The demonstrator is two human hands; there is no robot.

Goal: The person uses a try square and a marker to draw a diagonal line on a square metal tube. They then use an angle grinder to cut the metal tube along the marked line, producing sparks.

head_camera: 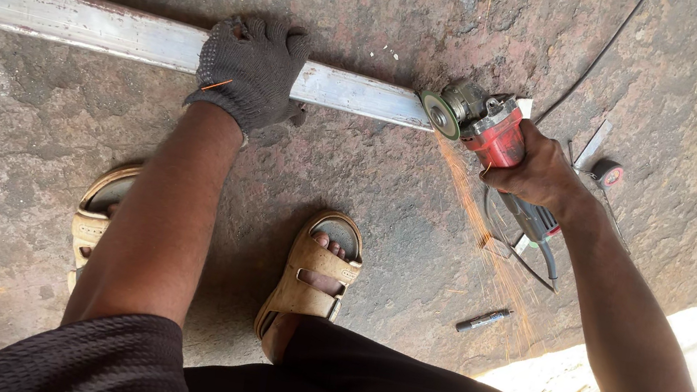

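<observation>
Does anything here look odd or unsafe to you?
Yes. Only the left hand, pressing on the metal bar, wears a glove; the right hand grips the red grinder bare. Sparks spray toward the feet, which are in open sandals. A marker lies loose on the floor.

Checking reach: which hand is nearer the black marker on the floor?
Right. The right hand grips the red angle grinder just above the marker; the gloved left hand presses the steel bar, farther left.
</observation>
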